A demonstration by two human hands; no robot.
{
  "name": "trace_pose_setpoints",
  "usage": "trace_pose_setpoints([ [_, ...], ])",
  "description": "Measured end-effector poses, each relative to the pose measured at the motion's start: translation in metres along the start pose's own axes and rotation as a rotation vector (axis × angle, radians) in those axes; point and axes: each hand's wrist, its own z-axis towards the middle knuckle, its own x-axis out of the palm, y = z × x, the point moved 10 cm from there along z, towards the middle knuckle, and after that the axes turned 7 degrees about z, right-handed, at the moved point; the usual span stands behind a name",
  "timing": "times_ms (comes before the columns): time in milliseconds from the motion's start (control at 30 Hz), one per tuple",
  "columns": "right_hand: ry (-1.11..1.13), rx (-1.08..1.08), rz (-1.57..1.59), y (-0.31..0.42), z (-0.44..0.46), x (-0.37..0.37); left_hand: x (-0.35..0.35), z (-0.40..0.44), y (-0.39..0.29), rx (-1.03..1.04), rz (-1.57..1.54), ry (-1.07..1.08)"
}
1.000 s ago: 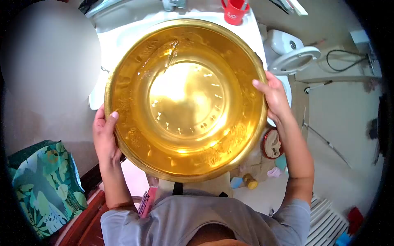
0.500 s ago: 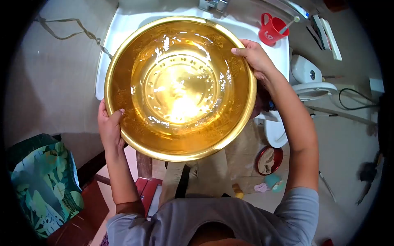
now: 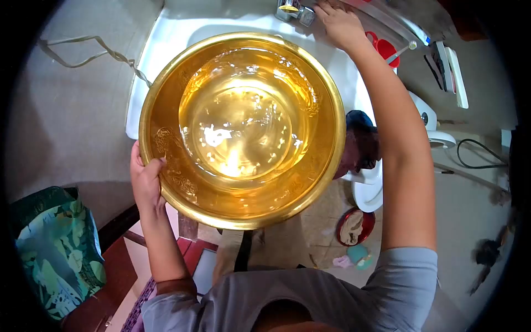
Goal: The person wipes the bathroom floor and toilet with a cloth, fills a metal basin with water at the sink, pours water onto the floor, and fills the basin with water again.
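Note:
A large gold-coloured metal basin (image 3: 166, 102) with clear water in it is tilted over the white sink (image 3: 171, 30). Its left rim is gripped by my left hand (image 3: 147, 180), thumb over the inside edge. My right hand (image 3: 340, 25) is off the basin and reaches to the far side of the sink, beside the metal faucet (image 3: 296, 12). Its fingers are stretched out and nothing shows in them. Whether the fingertips touch the faucet I cannot tell.
A red mug (image 3: 387, 50) with a toothbrush (image 3: 401, 53) stands on the sink's right corner. On the floor sits a red bowl (image 3: 369, 224) with beige cloth. A dark bundle (image 3: 359, 146) lies right of the basin. A green leaf-print bag (image 3: 58, 249) is at left.
My right hand has let go of the basin's right rim and moved up and away to the faucet. The basin has dropped slightly, and its water has shifted. My left hand keeps its grip.

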Motion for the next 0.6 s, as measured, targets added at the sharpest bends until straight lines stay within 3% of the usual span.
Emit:
trace_pose_setpoints([
  [67, 0.153, 0.09, -0.018, -0.011, 0.005, 0.022, 0.0, 0.002, -0.002, 0.002, 0.011, -0.01],
  [400, -0.033, 0.059, 0.056, -0.002, -0.009, 0.009, 0.001, -0.004, 0.001, 0.017, -0.005, -0.033],
  [500, -0.327, 0.249, 0.8, -0.016, -0.023, -0.008, 0.001, -0.008, 0.0, 0.031, 0.017, -0.065],
  [533, -0.223, 0.546, 1.059, -0.012, -0.03, -0.008, 0.0, -0.007, 0.0, 0.034, 0.016, -0.058],
  [600, -0.101, 0.776, 1.618, 0.025, -0.043, -0.002, -0.001, -0.008, 0.0, 0.032, 0.018, -0.058],
])
